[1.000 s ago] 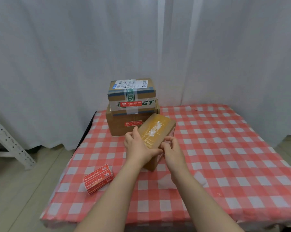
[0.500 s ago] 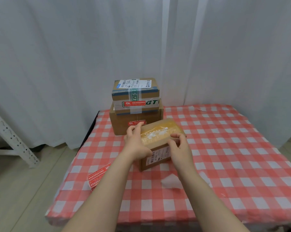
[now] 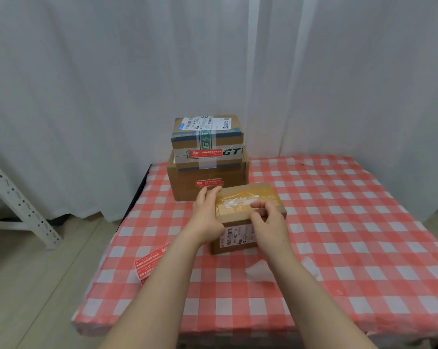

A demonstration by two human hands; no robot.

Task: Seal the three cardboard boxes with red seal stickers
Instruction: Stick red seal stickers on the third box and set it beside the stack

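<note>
Unsealed cardboard box (image 3: 245,197) sits on the counter (image 3: 339,235). The left hand (image 3: 206,215) lays straight fingers on its 9 o'clock side. The right hand (image 3: 269,222) curls its fingers over the lid; I cannot tell if they grip anything. The left forearm could sweep the red sticker sheet (image 3: 150,263), at 8 o'clock, off the edge.

Item: one head-worn wide-angle view. I look forward and down from the near edge of the table (image 3: 339,222), close above it, facing the white curtain (image 3: 87,71); floor (image 3: 36,285) shows at left.

The box (image 3: 234,214), tilted between the hands a second ago, now sits flat. The left hand (image 3: 205,212) lies along its left side; the right hand (image 3: 268,220) moves onto its top.
</note>
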